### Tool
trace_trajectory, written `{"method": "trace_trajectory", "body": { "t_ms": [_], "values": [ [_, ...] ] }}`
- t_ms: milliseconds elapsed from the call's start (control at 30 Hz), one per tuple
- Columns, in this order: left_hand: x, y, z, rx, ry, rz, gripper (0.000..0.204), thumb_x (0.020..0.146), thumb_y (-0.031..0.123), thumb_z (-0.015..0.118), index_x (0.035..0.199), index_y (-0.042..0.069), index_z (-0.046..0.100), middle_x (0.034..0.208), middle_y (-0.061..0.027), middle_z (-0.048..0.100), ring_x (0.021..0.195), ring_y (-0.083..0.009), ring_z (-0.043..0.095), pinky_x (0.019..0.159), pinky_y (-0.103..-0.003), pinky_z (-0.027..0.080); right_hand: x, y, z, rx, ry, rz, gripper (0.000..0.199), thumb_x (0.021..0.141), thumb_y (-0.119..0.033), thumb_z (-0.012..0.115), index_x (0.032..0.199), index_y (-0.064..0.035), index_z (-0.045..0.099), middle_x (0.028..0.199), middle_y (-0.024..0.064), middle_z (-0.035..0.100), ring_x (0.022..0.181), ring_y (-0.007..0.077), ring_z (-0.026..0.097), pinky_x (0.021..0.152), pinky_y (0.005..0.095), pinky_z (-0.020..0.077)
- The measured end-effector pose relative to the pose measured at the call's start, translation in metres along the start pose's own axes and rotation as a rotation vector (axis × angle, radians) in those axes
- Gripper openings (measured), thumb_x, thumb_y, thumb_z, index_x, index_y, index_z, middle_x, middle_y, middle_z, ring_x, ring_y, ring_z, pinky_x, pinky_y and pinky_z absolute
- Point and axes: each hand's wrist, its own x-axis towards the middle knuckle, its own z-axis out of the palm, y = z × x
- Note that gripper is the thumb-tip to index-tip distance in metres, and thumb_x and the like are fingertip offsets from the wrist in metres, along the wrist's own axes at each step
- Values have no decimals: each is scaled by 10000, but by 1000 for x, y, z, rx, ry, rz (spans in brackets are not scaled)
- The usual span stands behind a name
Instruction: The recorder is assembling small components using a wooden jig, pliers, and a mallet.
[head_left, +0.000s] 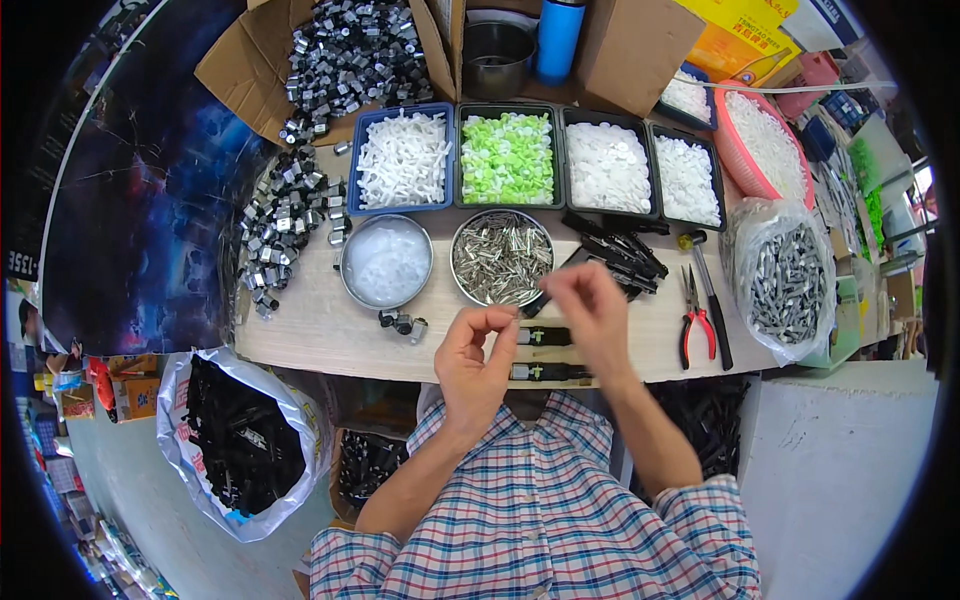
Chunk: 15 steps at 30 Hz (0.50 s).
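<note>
Small black part [512, 322], pinched between fingertips of the left hand [477, 360] near the table's [300, 330] front edge, is being met by the right hand [590, 310], fingers closing on it; steady, aligned pressing seems advisable beside the bowl of metal pins [501, 257].

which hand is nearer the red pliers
Right. The right hand is just left of the pliers; the left hand is farther left, beyond it.

Red-handled pliers [696, 327] beside a hammer [708, 298], right of the round metal bowl [501, 257].
</note>
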Motion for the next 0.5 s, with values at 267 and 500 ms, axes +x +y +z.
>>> {"method": "trace_trajectory", "body": {
  "t_ms": [267,500],
  "values": [
    [-15,-11,9,73,-84,-96,168,929,-87,650,1076,-31,591,1060,-98,676,964,-114,629,869,-248,519,-59,-6,22,400,202,178,86,968,-42,680,1015,15,636,1006,52,678,901,97,617,826,237,508],
    [-20,-11,14,210,-105,-15,167,913,-91,662,1056,-39,594,1046,-104,679,953,-122,635,855,-253,518,-66,-7,17,377,226,190,81,954,-50,698,981,17,662,991,60,680,887,102,624,803,243,516]
  ]
}}
